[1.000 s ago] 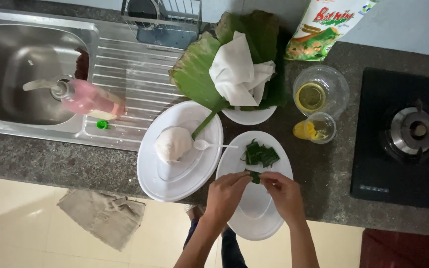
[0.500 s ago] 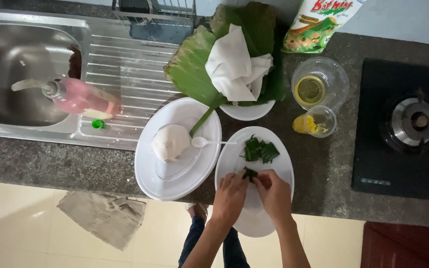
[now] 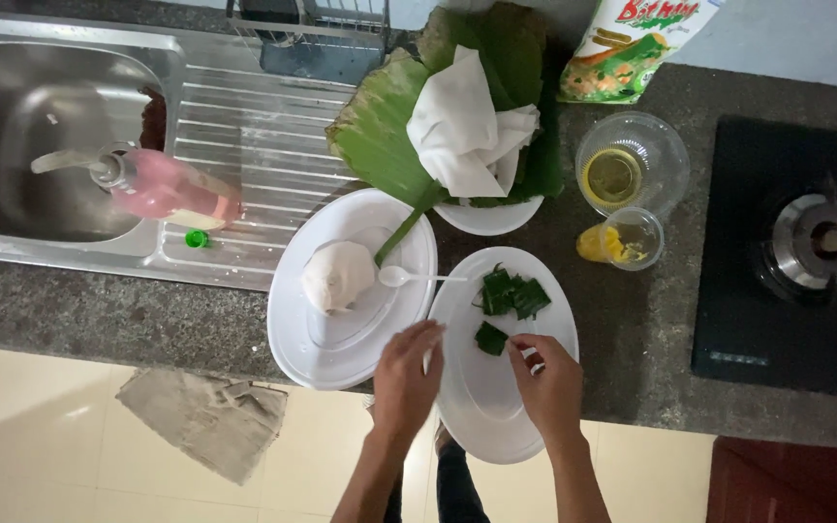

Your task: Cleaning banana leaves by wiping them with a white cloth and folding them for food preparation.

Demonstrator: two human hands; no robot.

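The leaf piece (image 3: pixel 490 338) lies on the white plate (image 3: pixel 496 407), a small dark green square near the middle of the plate, between the two hands and apart from both. The right hand (image 3: pixel 549 383) is over the right part of this plate; its grip is pressed together, thumb and first finger meeting on something small and pale that I cannot make out. The left hand (image 3: pixel 406 373) is at the left rim of the plate, where this plate meets the oval plate (image 3: pixel 341 339); its fingers are loosely bent and hold nothing that I can see.

Above the single piece, on the same plate, is a little pile of leaf pieces (image 3: pixel 513 293). A white plastic spoon (image 3: pixel 409 278) rests across the edge between the two plates, its bowl over the oval plate. On the oval plate sits a lump of white dough (image 3: pixel 338 275).

Behind the plates is a bowl (image 3: pixel 486 218) under big banana leaves (image 3: pixel 385 131), and a white cloth (image 3: pixel 462 131) lies on the leaves. To the right stand a clear bowl with yellowish liquid (image 3: pixel 622 169) and, just beside it, a small cup with something yellow (image 3: pixel 620 242). A printed bag (image 3: pixel 636 44) stands at the back. Far right on the dark counter (image 3: pixel 651 329) is a black stove (image 3: pixel 791 242). On the left is a steel sink (image 3: pixel 41 136), and a pink bottle (image 3: pixel 162 189) lies over its edge on the drainer.
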